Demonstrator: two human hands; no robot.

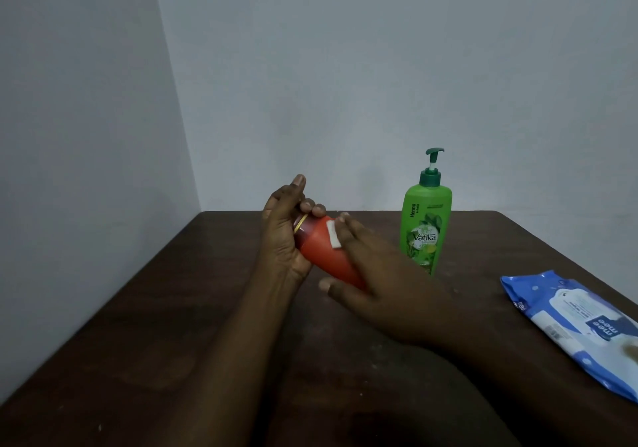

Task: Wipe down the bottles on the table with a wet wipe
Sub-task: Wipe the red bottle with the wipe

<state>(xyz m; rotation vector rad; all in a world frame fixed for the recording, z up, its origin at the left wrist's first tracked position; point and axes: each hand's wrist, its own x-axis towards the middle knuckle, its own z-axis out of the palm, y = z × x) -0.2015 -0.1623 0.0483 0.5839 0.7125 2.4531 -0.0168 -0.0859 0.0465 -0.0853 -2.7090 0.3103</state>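
My left hand [281, 236] grips the cap end of a red bottle [322, 255], which is tilted above the table with its base toward the lower right. My right hand [376, 284] lies over the bottle's body with fingers fairly straight, pressing a small folded white wet wipe [333, 236] against it; most of the wipe is hidden under the fingers. A green pump bottle [424, 225] stands upright on the table just right of my hands, untouched.
A blue and white pack of wet wipes [573, 322] lies flat near the right edge of the dark brown wooden table [172, 325]. Pale walls meet in a corner behind the table's far left.
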